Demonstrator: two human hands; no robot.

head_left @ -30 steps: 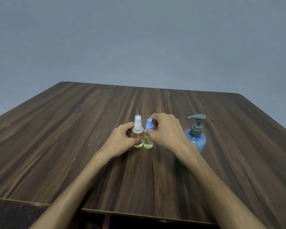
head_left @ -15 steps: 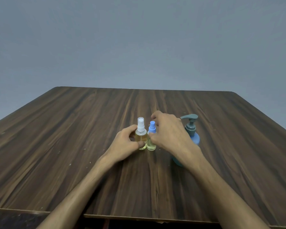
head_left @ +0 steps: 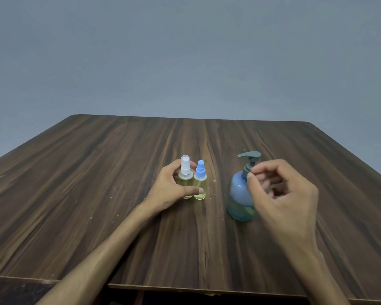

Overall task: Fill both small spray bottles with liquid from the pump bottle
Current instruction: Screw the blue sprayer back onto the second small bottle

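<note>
Dark wood-grain table fills the lower frame, far edge and both far corners visible against a plain grey wall; near edge visible along the bottom, its left part stepped lower. Wide bare surface on the left half and toward the far edge; narrower strip to the right of the pump bottle before the right edge.

Pump bottle, blue with a grey-green pump head, stands upright right of centre, spout pointing left. Its right side is covered by the right hand.

Right hand hovers just beside the pump bottle, fingers loosely curled, thumb tip near the pump collar. Blurred; cannot tell whether thumb touches the collar. Nothing gripped as far as visible.

Left hand wraps the white-capped spray bottle: thumb across the front low down, thumb tip reaching over the base of the blue-capped spray bottle, fingers curled behind. Grip is on the white-capped one; fingertips behind it mostly hidden.

Both spray bottles stand upright, touching side by side, around the middle of the table, well left of the pump bottle. Both show pale yellow liquid through clear bodies, caps on. Fill level hard to read on the white-capped one, hand in front.

Both forearms run in from the near edge, cut off by the frame bottom.
</note>
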